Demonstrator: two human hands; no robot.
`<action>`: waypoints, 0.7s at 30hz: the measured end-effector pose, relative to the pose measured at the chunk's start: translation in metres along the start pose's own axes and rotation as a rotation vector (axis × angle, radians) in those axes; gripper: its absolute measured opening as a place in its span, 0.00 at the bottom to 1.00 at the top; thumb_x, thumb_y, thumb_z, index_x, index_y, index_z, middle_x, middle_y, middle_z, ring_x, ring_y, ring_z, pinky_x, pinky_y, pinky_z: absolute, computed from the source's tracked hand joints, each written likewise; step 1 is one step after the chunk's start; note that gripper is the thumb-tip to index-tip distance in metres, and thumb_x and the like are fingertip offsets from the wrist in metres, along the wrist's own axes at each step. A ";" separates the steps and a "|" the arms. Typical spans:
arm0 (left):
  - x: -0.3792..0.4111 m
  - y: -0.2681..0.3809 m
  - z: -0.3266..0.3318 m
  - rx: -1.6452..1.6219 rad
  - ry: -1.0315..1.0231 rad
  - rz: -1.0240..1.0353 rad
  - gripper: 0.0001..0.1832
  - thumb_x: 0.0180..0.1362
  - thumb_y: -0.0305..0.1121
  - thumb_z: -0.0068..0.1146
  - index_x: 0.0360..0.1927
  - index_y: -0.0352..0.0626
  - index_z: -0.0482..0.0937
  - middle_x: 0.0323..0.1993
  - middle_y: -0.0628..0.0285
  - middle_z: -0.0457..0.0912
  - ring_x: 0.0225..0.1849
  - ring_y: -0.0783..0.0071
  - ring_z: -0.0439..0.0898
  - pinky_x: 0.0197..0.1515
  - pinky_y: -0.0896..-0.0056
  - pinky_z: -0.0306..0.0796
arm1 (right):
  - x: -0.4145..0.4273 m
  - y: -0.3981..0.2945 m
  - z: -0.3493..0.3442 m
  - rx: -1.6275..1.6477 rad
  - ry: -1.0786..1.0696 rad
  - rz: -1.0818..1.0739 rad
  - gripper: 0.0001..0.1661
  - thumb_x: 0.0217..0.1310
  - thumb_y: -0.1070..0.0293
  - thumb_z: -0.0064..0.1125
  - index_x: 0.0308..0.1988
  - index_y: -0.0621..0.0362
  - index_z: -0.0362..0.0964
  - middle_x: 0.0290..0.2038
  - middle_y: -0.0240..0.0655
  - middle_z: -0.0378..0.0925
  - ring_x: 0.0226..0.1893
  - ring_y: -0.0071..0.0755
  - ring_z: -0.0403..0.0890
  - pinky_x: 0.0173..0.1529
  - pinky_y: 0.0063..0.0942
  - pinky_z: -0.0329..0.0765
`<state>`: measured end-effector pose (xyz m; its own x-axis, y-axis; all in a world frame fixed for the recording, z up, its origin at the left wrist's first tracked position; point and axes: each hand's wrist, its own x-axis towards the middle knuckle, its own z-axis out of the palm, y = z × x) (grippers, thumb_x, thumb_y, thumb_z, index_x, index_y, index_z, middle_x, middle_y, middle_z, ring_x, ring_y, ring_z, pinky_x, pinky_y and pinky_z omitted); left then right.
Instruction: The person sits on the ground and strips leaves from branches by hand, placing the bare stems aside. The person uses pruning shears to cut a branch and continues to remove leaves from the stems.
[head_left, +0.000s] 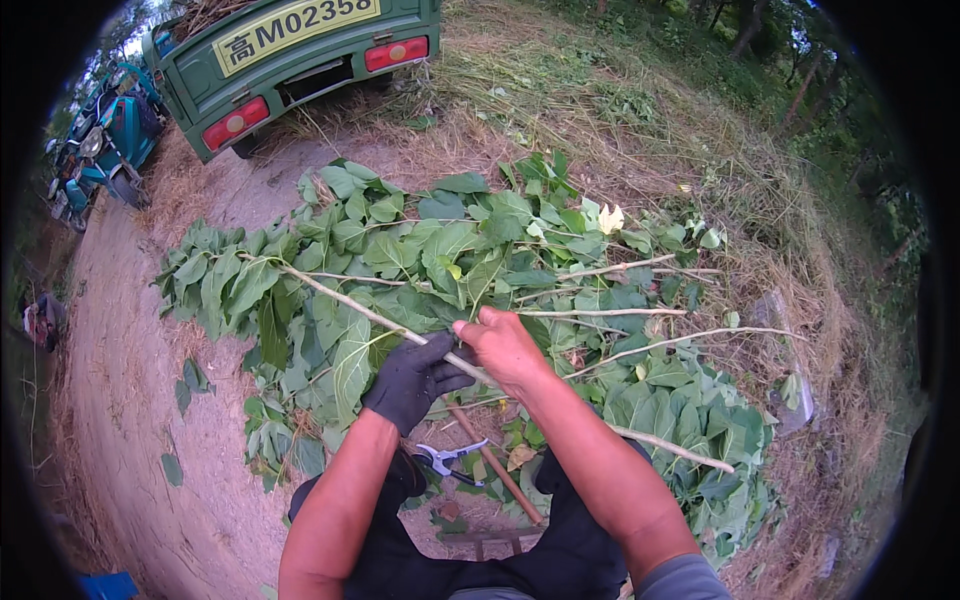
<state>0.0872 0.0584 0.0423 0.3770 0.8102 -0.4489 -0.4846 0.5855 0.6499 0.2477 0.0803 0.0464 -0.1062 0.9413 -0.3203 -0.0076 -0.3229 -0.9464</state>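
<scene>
A long, pale, leafy branch slants across in front of me, its leafy end to the left and its bare end past my right forearm. My left hand, in a black glove, is closed around its middle. Bare, my right hand is just above the branch, thumb and fingers closed at the stalk of a green leaf. Whether its hidden fingers also touch the branch cannot be seen. Below my hands, open pruning shears lie between my legs, beside a brown wooden stick.
Cut leafy branches cover the ground ahead, with more leaves at the right. A green cargo vehicle stands at the back left, near a teal three-wheeler. A stone block lies in dry grass at the right.
</scene>
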 end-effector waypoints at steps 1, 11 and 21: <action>-0.001 0.001 0.000 0.009 0.006 0.011 0.16 0.63 0.38 0.57 0.49 0.39 0.76 0.39 0.57 0.83 0.40 0.65 0.84 0.45 0.62 0.81 | -0.003 -0.003 0.003 0.033 -0.007 0.003 0.14 0.63 0.67 0.57 0.30 0.68 0.68 0.26 0.36 0.73 0.28 0.24 0.69 0.35 0.30 0.70; 0.001 0.001 -0.005 0.148 0.097 0.043 0.16 0.61 0.39 0.60 0.45 0.38 0.77 0.34 0.61 0.81 0.33 0.70 0.82 0.38 0.67 0.81 | -0.009 -0.016 0.006 0.404 0.038 -0.129 0.09 0.63 0.71 0.59 0.32 0.65 0.70 0.27 0.31 0.72 0.26 0.20 0.69 0.33 0.24 0.69; 0.004 0.029 -0.004 0.027 0.154 0.099 0.12 0.60 0.35 0.62 0.44 0.41 0.78 0.36 0.62 0.81 0.34 0.72 0.82 0.35 0.69 0.79 | -0.046 -0.050 -0.062 0.156 0.165 -0.160 0.10 0.65 0.68 0.57 0.39 0.65 0.72 0.30 0.33 0.77 0.25 0.24 0.79 0.30 0.24 0.74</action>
<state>0.0715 0.0786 0.0576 0.2021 0.8595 -0.4695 -0.4910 0.5037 0.7108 0.3149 0.0592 0.1059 0.0716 0.9808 -0.1814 -0.1657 -0.1676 -0.9718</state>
